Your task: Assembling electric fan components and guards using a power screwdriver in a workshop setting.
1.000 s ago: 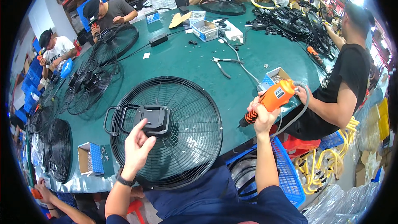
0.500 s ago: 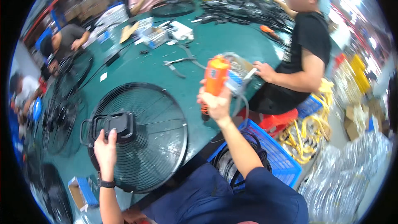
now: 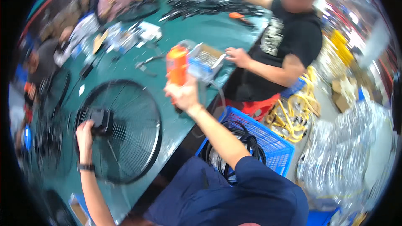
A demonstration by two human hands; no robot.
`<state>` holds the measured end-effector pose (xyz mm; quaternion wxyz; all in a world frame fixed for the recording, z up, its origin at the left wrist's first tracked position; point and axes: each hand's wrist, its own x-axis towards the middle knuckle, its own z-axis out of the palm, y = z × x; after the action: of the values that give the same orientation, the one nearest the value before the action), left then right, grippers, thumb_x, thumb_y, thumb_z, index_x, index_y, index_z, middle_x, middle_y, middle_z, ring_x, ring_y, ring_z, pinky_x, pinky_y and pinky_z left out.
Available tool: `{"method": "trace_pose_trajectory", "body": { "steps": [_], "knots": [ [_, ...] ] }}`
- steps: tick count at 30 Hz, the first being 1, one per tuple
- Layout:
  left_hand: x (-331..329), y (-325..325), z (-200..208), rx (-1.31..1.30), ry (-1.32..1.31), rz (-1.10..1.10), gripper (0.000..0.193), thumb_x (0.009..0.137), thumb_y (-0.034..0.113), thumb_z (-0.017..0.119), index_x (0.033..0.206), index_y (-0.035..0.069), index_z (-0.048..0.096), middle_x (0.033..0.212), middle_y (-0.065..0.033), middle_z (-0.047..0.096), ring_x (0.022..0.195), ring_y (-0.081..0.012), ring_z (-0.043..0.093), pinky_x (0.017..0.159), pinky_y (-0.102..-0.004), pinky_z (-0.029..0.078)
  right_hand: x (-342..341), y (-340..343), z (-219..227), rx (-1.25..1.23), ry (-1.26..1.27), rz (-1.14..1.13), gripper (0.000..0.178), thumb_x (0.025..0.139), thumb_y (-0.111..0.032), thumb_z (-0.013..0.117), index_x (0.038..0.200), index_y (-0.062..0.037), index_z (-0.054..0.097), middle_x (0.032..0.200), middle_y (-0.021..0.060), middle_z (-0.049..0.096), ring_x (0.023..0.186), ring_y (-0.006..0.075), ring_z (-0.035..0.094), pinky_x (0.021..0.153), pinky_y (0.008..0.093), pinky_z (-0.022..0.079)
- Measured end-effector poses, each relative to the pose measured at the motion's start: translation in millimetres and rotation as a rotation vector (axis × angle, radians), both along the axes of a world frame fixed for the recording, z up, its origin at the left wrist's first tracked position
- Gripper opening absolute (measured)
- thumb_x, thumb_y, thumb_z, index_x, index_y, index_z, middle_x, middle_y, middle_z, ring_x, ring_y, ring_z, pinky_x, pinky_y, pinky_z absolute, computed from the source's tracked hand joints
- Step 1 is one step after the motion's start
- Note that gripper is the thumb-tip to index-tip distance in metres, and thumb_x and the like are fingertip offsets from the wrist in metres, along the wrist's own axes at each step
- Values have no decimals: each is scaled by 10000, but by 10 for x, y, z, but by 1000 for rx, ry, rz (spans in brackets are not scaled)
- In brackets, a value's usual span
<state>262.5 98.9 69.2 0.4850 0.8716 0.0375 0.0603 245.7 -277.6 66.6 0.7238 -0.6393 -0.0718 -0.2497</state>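
Since a second ago, the left hand has drawn its spread fingers together at the black plastic housing on the round black wire-grille fan; whether it grips, I cannot tell; the fan lies on the green worktop; right of the fan, the right hand clenches the orange cylindrical power driver, now more upright; driver and housing remain apart, so no fastening seems underway.

The person wears a navy short-sleeved shirt and black wristband.

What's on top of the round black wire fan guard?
A black box-shaped housing sits on the guard, the bare left hand partly covering it. Whatever lies directly beneath the housing is hidden.
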Motion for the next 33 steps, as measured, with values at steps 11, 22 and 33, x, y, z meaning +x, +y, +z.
{"method": "trace_pose_trajectory", "body": {
  "steps": [11,22,33],
  "knots": [
    [-822,57,95,-889,-53,231,293,880,155,512,1085,-50,555,745,11,441,671,-100,406,571,-241,352,-189,-95,-81,210,-160,-85,272,746,56,584,1004,61,497,725,109,552,604,171,571,595,284,489],
    [-2619,-461,-334,-1238,31,203,237,932,71,484,1132,-56,480,1071,-254,599,763,-215,644,661,-312,560,-1056,169,-138,83,-319,-17,350,711,79,487,1058,83,439,748,126,504,701,241,513,734,377,459],
    [-2631,-799,-446,-1538,167,186,143,939,122,507,974,-9,552,873,-172,647,596,-143,564,495,-235,456,-1402,637,515,116,-468,465,448,705,-45,560,1127,9,420,759,109,469,659,232,536,646,405,453]
  ]
}}
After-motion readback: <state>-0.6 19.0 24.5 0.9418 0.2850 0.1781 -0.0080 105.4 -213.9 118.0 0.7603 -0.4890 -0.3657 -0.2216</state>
